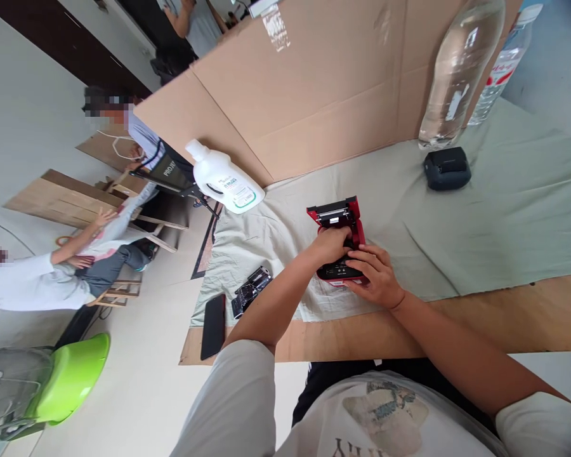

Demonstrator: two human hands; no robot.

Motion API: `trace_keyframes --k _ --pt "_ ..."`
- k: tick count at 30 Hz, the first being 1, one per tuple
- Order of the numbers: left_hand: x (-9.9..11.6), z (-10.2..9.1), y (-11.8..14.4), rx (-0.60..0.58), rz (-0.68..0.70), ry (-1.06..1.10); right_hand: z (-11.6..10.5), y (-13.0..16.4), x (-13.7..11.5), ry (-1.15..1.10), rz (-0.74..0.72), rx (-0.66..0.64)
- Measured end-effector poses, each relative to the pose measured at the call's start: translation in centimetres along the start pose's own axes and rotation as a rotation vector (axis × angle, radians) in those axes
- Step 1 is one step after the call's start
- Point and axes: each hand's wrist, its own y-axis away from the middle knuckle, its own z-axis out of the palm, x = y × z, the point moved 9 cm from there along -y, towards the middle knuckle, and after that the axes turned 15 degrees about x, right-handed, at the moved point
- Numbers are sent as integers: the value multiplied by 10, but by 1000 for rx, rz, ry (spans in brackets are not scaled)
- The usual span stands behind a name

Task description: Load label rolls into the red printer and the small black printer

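A small red and black portable printer sits on the cloth in front of me, its lid raised at the far side. My left hand reaches into the compartment from the left. Its fingertips are hidden inside, so what they touch cannot be made out. Around the right side and near edge of the printer, my right hand has its fingers curled over the top and the thumb low at the front. To the left of my left forearm lies a crumpled, shiny black packet, with a black phone beside it.
A cardboard panel stands along the table's back. Before it are a white jug, a large clear bottle, a smaller labelled bottle and a dark rounded device. Other people sit at left, near a green tub.
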Motion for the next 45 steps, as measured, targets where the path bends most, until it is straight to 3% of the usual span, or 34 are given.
trace_keyframes --k 3,6,9,11,13,19,23,31,38,45 --pt "1 -2 1 58 12 44 0 0 -1 10 -12 -15" --pt "4 -17 13 212 38 203 -3 -2 -5 9 -40 14" --pt "0 -49 33 507 82 368 -6 -3 -9 32 -77 40" --pt "-13 -72 48 754 55 378 -5 -3 -9 46 -81 20" --pt "-28 -85 56 917 8 324 -4 -3 -10 58 -87 2" --pt "-35 -70 55 847 53 332 -12 -8 -26 68 -201 78" --pt "-25 -63 81 920 104 390 -13 -9 -31 86 -208 79" --pt "-9 -30 118 966 215 353 -14 -11 -35 93 -210 66" --pt "-11 -15 124 1141 156 385 -8 -9 -10 134 -48 30" --pt "-14 -14 126 1252 95 378 -4 -9 -1 211 -8 -26"
